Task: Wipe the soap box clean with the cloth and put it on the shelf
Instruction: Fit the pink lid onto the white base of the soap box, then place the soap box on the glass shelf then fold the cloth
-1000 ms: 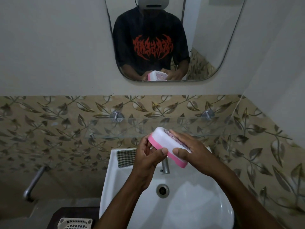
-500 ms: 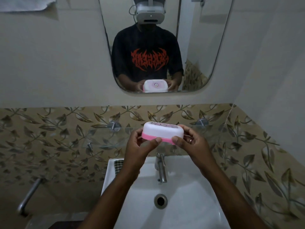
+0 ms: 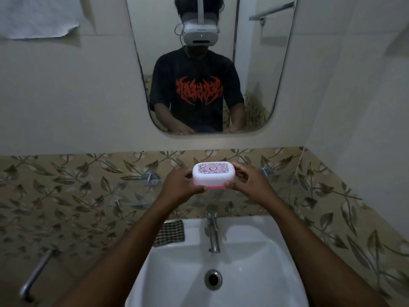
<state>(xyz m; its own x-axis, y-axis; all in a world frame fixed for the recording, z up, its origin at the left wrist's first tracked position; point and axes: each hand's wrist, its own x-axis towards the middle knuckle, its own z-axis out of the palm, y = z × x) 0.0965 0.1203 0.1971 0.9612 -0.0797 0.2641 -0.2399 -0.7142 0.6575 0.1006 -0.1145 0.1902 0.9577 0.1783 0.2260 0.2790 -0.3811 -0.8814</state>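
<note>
Head view, dim bathroom, facing the wall over a sink (image 3: 254, 262).

Box (image 3: 213, 175): white lid, pink base, level, lid up. It sits at centre frame, above the tap (image 3: 213, 231) and at the height of the glass shelf (image 3: 135, 194). I cannot tell whether the base touches the glass.

Lid label: small round multicoloured emblem on a pink patch, with a dark scrollwork border. Any writing on it is too small to read.

Left hand (image 3: 180, 185): grips the left end of the box, fingers curled round the far side, thumb along the near lower edge.

Right hand (image 3: 250, 185): grips the right end in the same way, thumb tip on the pink base.

Cloth (image 3: 170, 233): dark and light check, lying on the sink's back rim left of the tap, well apart from both hands.

Shelf mounts: two round metal brackets (image 3: 151, 177) (image 3: 266, 171), one to each side of the hands.

Mirror (image 3: 254, 52), upper centre: reflects a person in a white headset (image 3: 200, 33) and a black shirt (image 3: 197, 89). The shirt's jagged red lettering is not legible.

Wall: a band of leaf-pattern tile (image 3: 66, 196) across mid frame. A pale sheet (image 3: 37, 16) hangs at upper left.
</note>
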